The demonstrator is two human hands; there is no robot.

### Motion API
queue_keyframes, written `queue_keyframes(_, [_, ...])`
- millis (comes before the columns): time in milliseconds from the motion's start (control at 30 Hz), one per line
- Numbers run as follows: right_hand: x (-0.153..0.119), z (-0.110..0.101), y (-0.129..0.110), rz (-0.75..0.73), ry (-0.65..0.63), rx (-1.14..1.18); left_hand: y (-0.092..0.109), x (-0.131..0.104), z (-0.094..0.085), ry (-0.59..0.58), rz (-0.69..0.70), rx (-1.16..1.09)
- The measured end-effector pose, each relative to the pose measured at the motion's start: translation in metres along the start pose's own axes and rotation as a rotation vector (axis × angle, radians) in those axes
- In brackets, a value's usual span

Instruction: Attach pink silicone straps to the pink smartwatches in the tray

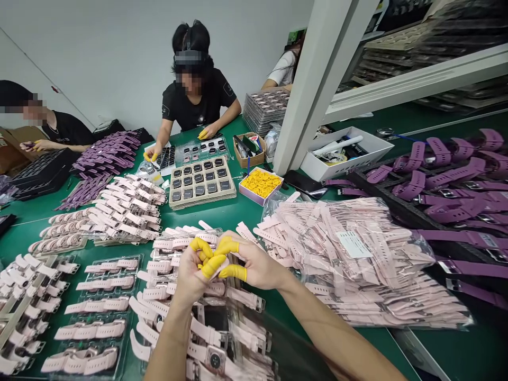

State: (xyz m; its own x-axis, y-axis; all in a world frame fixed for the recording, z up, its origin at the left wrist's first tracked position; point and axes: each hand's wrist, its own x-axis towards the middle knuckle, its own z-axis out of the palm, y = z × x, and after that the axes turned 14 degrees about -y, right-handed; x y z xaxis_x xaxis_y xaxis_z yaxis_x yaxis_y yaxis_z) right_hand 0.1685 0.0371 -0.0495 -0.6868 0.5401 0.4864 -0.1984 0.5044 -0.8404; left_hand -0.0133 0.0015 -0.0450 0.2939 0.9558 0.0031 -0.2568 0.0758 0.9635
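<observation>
A black phone (305, 183) lies just beside a white box (357, 161), near a pillar (309, 84).

Pale pink pc. (223, 264) held up, tilted, mostly hid. from here; can't tell strap or whole watch.

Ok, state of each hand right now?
Left hand: closed, holding a pale pink piece.
Right hand: closed on the same piece, mostly hidden, so can't tell which part it is.

A plain pale wall (119, 58) rises beyond the far edge of the green bench (236, 218); toward the bench's right edge, a white post (307, 90) meets a white rail (420, 74).
</observation>
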Motion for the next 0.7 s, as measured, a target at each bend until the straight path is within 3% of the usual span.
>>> queue_keyframes(200, [-0.003,-0.002,0.006,-0.002,0.081,0.073,0.003,0.006,-0.001,-0.081,0.057,-0.078])
queue_keyframes(400, [-0.001,-0.001,0.005,-0.003,0.035,0.064,-0.006,-0.002,0.002,-0.024,0.057,0.004])
queue_keyframes(500, [0.000,0.001,0.005,0.014,0.022,0.022,-0.002,-0.001,-0.001,-0.011,0.073,0.018])
queue_keyframes(700, [-0.003,-0.005,0.004,0.032,0.075,-0.031,0.007,0.004,-0.004,-0.095,0.095,-0.057])
